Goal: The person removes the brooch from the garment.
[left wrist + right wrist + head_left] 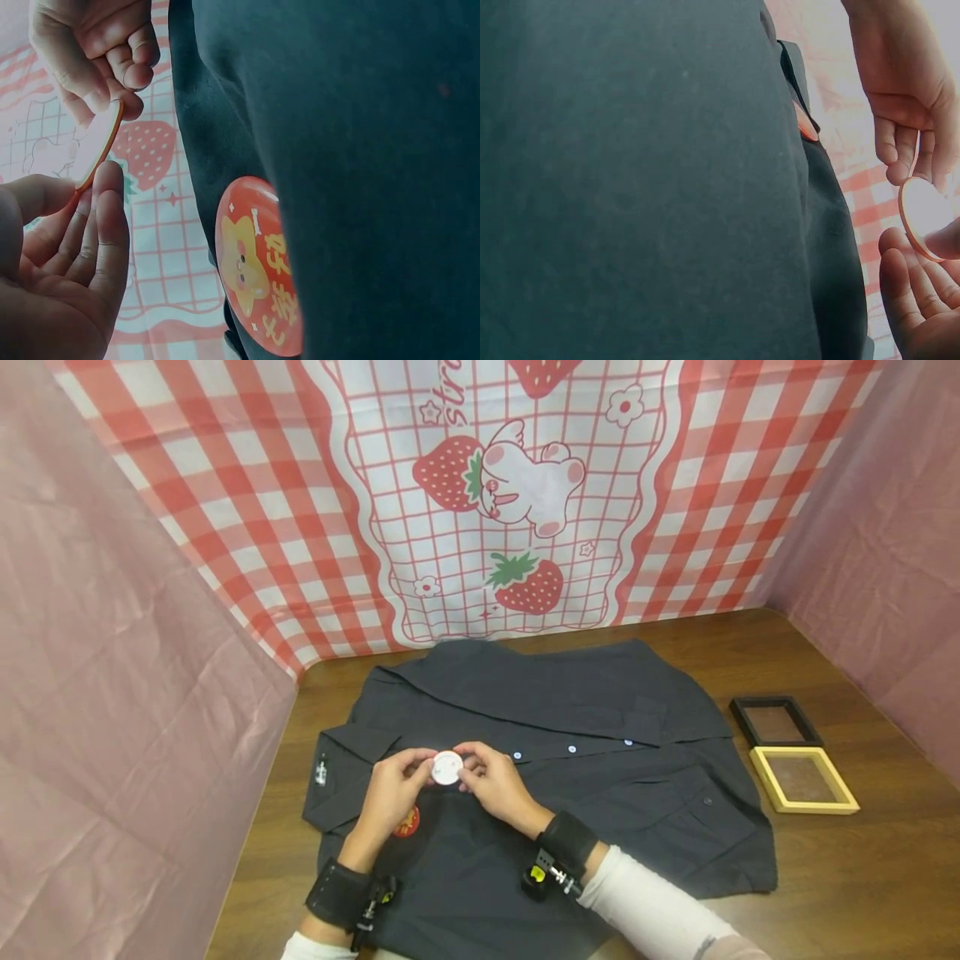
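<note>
A round badge [447, 767] with its white back up is held between both hands over a dark button-up shirt [480, 860]. The left hand [395, 791] pinches its left edge between thumb and fingers. Its right edge is pinched by the right hand [498, 783]. In the left wrist view the badge [100, 146] shows an orange-red rim; its front is hidden. A second badge [251, 266], red with a yellow star and yellow characters, sits on the shirt. The head view shows this red badge [407, 822] beside the left wrist, partly covered.
The shirt lies spread on a wooden table [847, 877], its collar [337, 777] to the left. On the right are a black square frame [810, 727] and a yellow one [817, 808]. A red-checked strawberry cloth [262, 510] hangs behind; pink cloth [135, 693] hangs at the sides.
</note>
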The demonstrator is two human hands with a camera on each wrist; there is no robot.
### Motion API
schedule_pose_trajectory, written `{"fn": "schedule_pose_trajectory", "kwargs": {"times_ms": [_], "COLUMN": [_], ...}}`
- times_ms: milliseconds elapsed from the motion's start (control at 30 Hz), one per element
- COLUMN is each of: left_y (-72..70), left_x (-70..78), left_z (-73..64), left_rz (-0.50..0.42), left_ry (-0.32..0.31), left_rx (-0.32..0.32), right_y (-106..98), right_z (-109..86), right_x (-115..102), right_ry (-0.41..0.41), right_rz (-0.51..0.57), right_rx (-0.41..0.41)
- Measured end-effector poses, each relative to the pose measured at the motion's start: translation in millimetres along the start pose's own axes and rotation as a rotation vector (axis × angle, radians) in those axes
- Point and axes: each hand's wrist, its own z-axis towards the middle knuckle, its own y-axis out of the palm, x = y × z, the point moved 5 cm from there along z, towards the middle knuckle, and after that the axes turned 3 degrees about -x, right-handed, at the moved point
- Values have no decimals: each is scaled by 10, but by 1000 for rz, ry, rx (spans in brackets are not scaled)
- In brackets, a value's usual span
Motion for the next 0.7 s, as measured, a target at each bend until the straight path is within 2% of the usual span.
{"fn": "schedule_pose_trajectory", "kwargs": {"times_ms": [233,333,500,700], "left_y": [-16,-16,9,23], "left_x": [15,24,52,38], "left_z": [-8,-8,-12,-13], "left_rz": [-73,-61,-23,-16], "left_ry": [21,50,89,93], "left_rx": [53,70,45,37], "right_y": [-15,-12,14,16], "right_z": [-28,-31,-7,5], "right_x": [-169,-193,-91,-39], "right_ry": [19,21,5,-8], "right_rz": [48,64,70,89], "right_rx": [-29,-41,-24,-19]}}
